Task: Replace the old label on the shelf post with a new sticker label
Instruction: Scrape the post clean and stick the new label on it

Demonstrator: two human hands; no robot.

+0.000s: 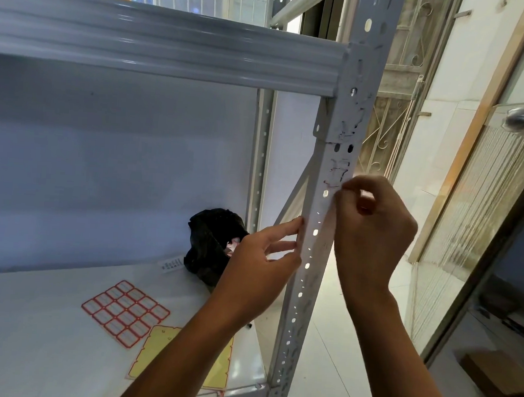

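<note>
The grey perforated shelf post point(313, 247) runs from top right down to the bottom. Torn label scraps with red edges point(337, 172) cling to it just above my hands. My right hand point(372, 232) sits on the post's right edge, thumb and forefinger pinched at a white strip point(333, 212) lying along the post. My left hand point(263, 259) rests its spread fingertips on the post's left face. On the shelf lies a sheet of red-bordered sticker labels point(125, 312), with a yellow label sheet point(156, 351) partly under my left forearm.
A crumpled black plastic bag point(212, 244) sits on the white shelf board point(46, 338) behind my left hand. A small printed white label point(172, 264) lies beside it. The upper shelf beam point(171, 48) crosses overhead. A glass door with a metal knob point(523, 119) stands right.
</note>
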